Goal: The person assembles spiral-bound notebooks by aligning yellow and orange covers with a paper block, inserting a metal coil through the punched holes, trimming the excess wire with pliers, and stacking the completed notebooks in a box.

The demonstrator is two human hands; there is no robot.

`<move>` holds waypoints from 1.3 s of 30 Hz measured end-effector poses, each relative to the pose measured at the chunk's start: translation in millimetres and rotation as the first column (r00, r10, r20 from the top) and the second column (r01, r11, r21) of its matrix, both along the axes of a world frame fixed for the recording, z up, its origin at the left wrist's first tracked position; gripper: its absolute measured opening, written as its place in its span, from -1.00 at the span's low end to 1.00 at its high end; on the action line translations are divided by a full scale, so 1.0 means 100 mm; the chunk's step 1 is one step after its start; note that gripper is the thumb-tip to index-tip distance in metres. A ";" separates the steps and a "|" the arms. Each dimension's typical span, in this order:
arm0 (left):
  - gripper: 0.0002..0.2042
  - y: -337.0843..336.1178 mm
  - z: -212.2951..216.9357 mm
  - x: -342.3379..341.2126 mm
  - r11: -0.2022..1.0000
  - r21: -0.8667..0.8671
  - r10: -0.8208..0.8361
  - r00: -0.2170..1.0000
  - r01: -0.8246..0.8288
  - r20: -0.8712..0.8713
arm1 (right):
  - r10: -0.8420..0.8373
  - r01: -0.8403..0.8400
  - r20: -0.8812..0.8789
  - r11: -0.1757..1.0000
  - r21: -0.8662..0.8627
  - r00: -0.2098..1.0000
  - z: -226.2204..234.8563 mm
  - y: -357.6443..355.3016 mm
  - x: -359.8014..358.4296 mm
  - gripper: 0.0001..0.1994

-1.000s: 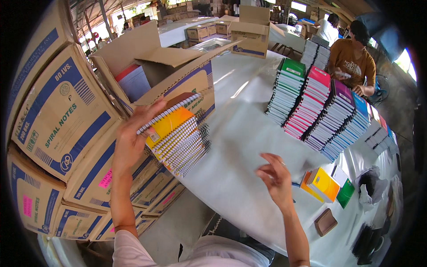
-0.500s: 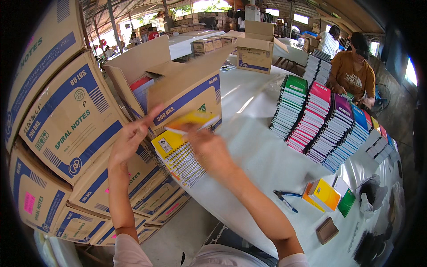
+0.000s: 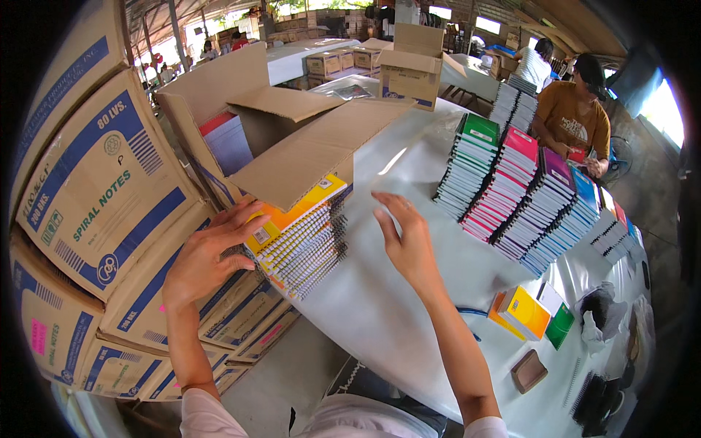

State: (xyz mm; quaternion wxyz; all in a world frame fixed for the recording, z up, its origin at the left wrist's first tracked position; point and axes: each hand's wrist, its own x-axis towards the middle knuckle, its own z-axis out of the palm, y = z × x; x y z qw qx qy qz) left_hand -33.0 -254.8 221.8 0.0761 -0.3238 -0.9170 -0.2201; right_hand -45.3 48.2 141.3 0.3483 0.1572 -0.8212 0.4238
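A stack of yellow spiral notebooks (image 3: 299, 255) stands at the table's left edge, coil bindings facing me. My left hand (image 3: 208, 252) is at the stack's left end, its fingertips by the top cover and its thumb held apart below. My right hand (image 3: 405, 244) is raised to the right of the stack, thumb and fingers apart, holding nothing. Behind the notebooks is an open carton (image 3: 259, 139) with red-topped books (image 3: 225, 139) inside. One long carton flap (image 3: 321, 150) juts over the stack and hides part of the top notebook.
Sealed cartons (image 3: 109, 190) are piled on my left. Tall notebook stacks (image 3: 504, 182) in several colours stand at the right, near a person in a brown shirt (image 3: 573, 120). Closer are loose notebooks (image 3: 526, 314), blue-handled pliers (image 3: 471, 312) and a brown block (image 3: 529, 371). Another open carton (image 3: 411, 69) is farther back.
My right hand has let go of a yellow notebook at the stack and moved right. My left hand has lowered to the stack's side. The carton flap now hangs lower over the notebooks.
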 end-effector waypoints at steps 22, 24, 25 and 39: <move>-0.57 -0.08 -0.58 0.26 0.982 0.154 0.153 0.940 -0.110 -0.304 | -0.794 0.795 -0.043 0.605 0.049 0.607 -0.75 2.20 1.47 -0.79; -0.61 0.03 -0.71 0.37 0.965 0.252 0.011 0.940 0.080 -0.340 | -0.987 0.881 -0.159 -0.101 0.461 -0.030 -1.19 2.93 2.17 -0.80; -0.63 0.13 -0.81 0.35 0.938 0.302 -0.061 0.939 0.170 -0.338 | -0.999 0.862 0.052 0.024 0.506 -0.003 -1.36 3.18 2.42 -0.77; -0.39 2.45 -1.50 0.63 0.701 0.516 -0.626 0.771 0.492 0.116 | -0.741 0.910 0.602 0.410 0.056 0.297 -1.25 3.11 2.66 -0.73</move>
